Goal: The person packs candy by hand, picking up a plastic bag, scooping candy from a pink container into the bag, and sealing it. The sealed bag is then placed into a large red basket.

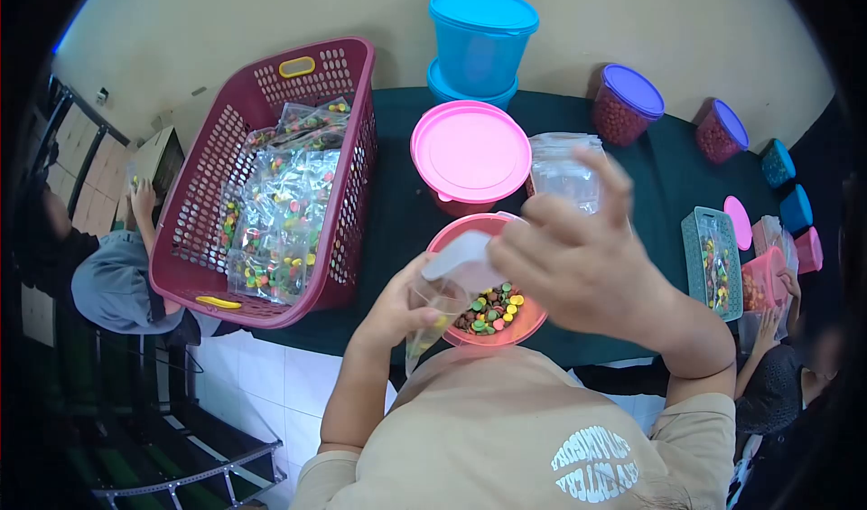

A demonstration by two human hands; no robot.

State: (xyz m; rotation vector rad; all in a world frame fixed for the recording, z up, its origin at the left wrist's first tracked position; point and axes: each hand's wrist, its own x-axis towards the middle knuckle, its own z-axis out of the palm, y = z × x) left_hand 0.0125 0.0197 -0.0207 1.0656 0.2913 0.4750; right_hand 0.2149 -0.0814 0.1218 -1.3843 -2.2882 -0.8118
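Observation:
My left hand (393,307) is closed around a small clear plastic bag (423,336), which hangs with a few coloured candies in its lower part. A whitish translucent scoop (459,255) is tilted over the bag's mouth, gripped by my right hand (582,262) with one finger raised. Below both hands stands an open pink tub (535,322) holding round candies (492,311) in brown, green, yellow and pink. Just behind it is another tub with a pink lid (471,151). A stack of clear plastic bags (566,171) lies beyond my right hand.
A maroon laundry basket (359,176) with many filled candy bags (287,207) stands at left. Blue tubs (481,45) and purple-lidded jars (623,108) line the wall. At right, a person's hands (768,329) are near a green basket (700,284). Another person (117,280) sits left.

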